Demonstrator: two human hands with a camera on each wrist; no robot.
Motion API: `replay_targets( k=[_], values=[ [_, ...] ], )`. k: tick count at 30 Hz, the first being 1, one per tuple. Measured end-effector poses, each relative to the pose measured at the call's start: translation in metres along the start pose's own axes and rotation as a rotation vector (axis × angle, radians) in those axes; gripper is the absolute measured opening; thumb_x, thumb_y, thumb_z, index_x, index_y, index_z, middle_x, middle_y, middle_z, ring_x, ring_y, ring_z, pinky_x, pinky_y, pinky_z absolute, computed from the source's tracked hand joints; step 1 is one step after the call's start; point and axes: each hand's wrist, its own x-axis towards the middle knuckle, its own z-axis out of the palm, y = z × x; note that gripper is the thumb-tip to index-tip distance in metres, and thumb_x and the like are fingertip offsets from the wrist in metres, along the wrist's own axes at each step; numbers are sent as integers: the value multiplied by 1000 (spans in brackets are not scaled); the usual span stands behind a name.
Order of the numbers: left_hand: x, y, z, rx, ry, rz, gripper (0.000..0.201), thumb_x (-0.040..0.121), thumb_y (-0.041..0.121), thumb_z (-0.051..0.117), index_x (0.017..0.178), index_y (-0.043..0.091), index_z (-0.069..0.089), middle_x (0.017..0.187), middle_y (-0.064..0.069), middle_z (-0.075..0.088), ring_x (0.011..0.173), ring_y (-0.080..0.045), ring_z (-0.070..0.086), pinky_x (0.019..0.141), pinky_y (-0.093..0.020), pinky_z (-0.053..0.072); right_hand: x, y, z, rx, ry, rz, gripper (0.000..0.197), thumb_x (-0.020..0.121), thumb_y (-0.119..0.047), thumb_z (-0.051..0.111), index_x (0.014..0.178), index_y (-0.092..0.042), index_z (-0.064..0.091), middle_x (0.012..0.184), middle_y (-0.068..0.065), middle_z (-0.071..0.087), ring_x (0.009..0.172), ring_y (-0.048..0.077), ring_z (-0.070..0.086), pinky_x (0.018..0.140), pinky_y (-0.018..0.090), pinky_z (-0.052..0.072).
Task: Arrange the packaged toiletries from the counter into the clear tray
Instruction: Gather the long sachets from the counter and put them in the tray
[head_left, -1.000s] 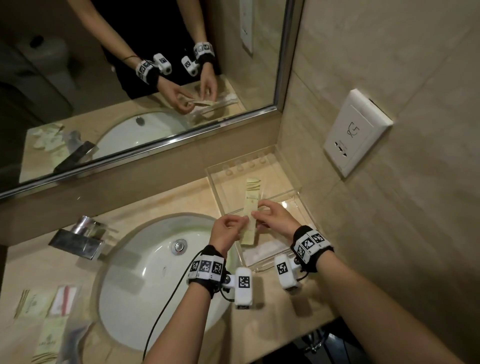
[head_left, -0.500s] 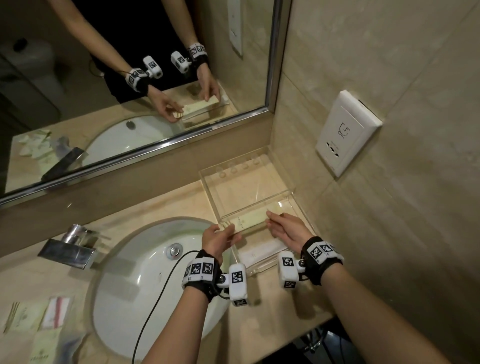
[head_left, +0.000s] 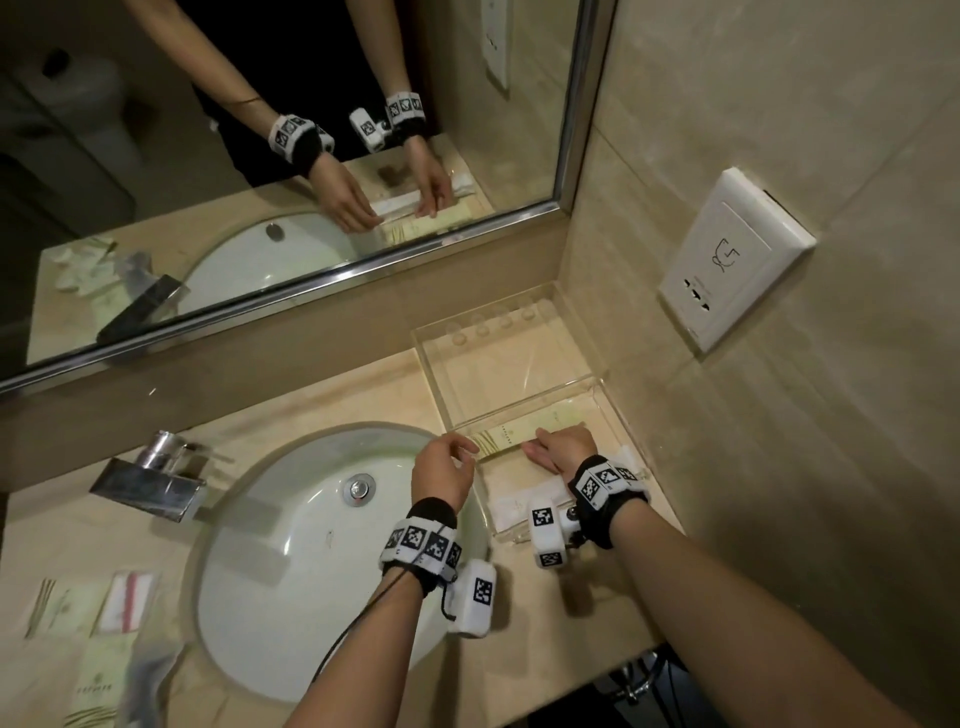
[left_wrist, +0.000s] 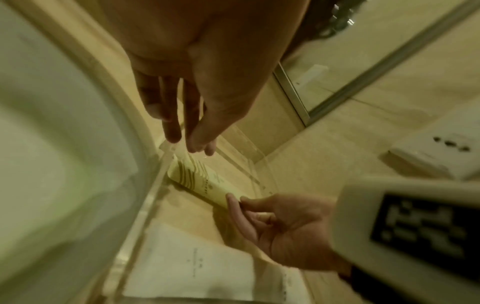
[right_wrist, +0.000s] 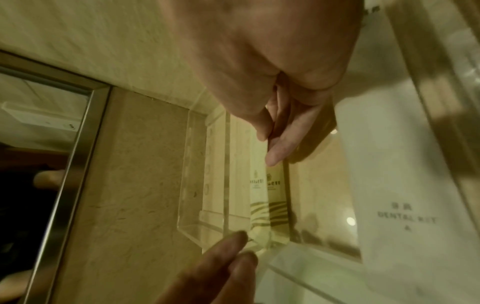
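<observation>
The clear tray stands in the counter's back right corner, split by a divider. A cream packet with green stripes lies crosswise in the near compartment, against the divider. My right hand pinches its right end between thumb and fingers. My left hand hovers at the tray's left rim, fingers straight, tips by the packet's striped end. A white dental kit packet lies nearer in the same compartment, partly under my right wrist.
The white sink basin and chrome faucet lie left of the tray. Several more packets sit on the counter's far left. A wall socket is on the right wall; the mirror runs behind.
The cream packet was held lengthwise over the tray by both hands, then turned crosswise and laid against the divider. My left hand has let go of its end.
</observation>
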Motion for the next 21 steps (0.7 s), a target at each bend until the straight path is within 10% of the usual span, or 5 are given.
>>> replay_targets(
  k=[5, 12, 21],
  values=[
    [0, 1, 5, 188, -145, 168, 22, 90, 10, 57, 102, 17, 74, 114, -1, 68, 103, -20, 62, 94, -29, 47, -1, -5, 7, -209, 161, -13, 47, 96, -40, 52, 120, -1, 57, 124, 15, 62, 115, 28, 60, 99, 30, 48],
    [0, -2, 13, 295, -195, 155, 31, 94, 13, 51, 119, 20, 67, 127, 0, 65, 117, -20, 59, 97, -24, 42, 2, -10, 17, -440, 218, -22, 22, 85, -19, 70, 70, -3, 70, 65, 1, 69, 68, 18, 70, 68, 28, 58],
    [4, -5, 15, 319, -218, 139, 32, 93, 14, 51, 120, 21, 66, 127, 0, 65, 117, -20, 59, 99, -29, 45, 8, -9, 11, -446, 178, -37, 30, 90, -17, 66, 76, 8, 65, 63, 11, 68, 49, 27, 65, 53, 32, 55]
  ],
)
